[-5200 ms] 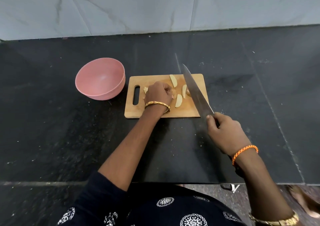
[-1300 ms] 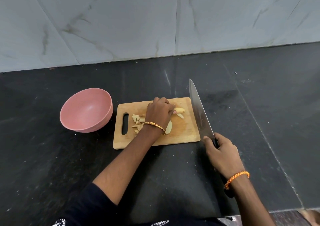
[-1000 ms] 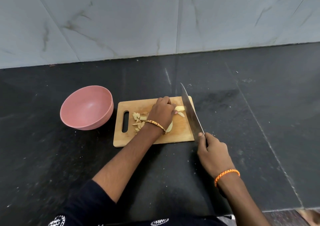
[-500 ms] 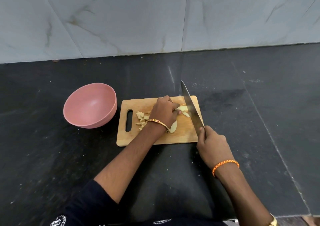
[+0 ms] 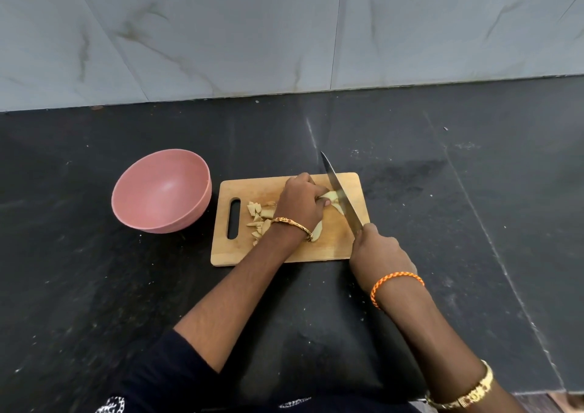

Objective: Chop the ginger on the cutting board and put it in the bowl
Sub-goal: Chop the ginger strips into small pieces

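Observation:
A wooden cutting board lies on the black counter. My left hand pinches a pale ginger slice down on the board. My right hand grips the handle of a large knife, whose blade lies across that slice. Several small chopped ginger pieces sit in a heap near the board's handle slot. Another slice pokes out from under my left wrist. The pink bowl stands just left of the board with nothing inside.
The black stone counter stretches to both sides. A grey marble-tiled wall rises behind it. The counter's front edge runs close to my body at the lower right.
The knife has swung left from the board's right edge onto the ginger slice held by my left hand. More small chopped pieces lie at the left than five seconds ago.

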